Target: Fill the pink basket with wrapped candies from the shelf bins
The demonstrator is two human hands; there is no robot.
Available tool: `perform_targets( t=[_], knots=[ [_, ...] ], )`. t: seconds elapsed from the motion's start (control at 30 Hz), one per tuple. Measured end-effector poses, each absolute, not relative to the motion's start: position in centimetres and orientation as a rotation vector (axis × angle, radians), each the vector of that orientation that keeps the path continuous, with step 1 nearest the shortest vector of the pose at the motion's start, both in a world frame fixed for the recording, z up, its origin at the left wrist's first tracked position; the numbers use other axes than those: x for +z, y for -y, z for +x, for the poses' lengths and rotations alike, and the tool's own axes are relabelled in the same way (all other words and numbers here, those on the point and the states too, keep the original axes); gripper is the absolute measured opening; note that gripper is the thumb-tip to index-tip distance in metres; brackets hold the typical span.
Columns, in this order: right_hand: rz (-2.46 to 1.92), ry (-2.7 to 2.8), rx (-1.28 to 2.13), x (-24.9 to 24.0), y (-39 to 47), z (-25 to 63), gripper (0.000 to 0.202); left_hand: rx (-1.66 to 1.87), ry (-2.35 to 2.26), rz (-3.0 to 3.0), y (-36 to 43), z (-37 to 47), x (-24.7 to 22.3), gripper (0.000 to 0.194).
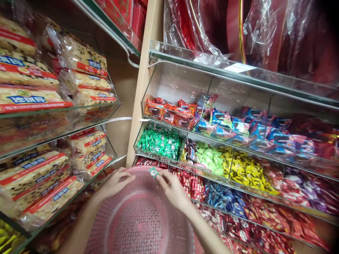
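Where the pink basket (140,217) fills the lower centre of the frame, expect light, slightly flexible plastic; take hold at the rim, as the perforated wall probably offers poorer purchase. The left hand (115,182) is at the basket's upper-left edge; whether it is closed on the rim cannot be told. The right hand (171,188), just below the frame's centre, pinches a green candy (153,172) between thumb and fingers, at the basket's far edge. The candy should be very light, its wrapper slick; grip the middle, since the ends probably crumple.
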State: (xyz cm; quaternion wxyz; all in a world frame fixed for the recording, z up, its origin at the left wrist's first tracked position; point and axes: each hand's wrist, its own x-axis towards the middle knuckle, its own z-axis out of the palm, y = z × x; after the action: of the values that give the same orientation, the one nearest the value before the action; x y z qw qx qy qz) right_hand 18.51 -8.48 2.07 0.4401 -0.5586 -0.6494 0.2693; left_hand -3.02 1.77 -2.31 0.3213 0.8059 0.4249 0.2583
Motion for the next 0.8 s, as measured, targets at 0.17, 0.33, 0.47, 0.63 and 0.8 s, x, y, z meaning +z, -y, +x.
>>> perform_targets(
  t=[0.17, 0.33, 0.47, 0.63, 0.8],
  knots=[
    [-1.504, 1.613, 0.379, 9.5, 10.5, 25.9, 0.031, 0.682, -1.156, 2.111, -1.8, -2.8, -2.3, 0.045],
    [-1.642, 1.599, 0.501, 11.8, 9.5, 32.6, 0.038, 0.666, -1.162, 2.136, -2.1, -2.8, -2.6, 0.042],
    [-1.719, 1.648, 0.717, 11.6, 8.7, 34.7, 0.045, 0.666, -1.180, 2.162, -2.4, -2.8, -3.1, 0.040],
    [-1.702, 1.687, 0.748, 10.9, 8.0, 35.1, 0.045, 0.655, -1.174, 2.176, -2.6, -2.9, -3.5, 0.042],
    [-1.704, 1.654, 0.723, 10.2, 7.5, 35.2, 0.042, 0.669, -1.170, 2.161, -2.7, -3.0, -3.6, 0.042]
  ],
)
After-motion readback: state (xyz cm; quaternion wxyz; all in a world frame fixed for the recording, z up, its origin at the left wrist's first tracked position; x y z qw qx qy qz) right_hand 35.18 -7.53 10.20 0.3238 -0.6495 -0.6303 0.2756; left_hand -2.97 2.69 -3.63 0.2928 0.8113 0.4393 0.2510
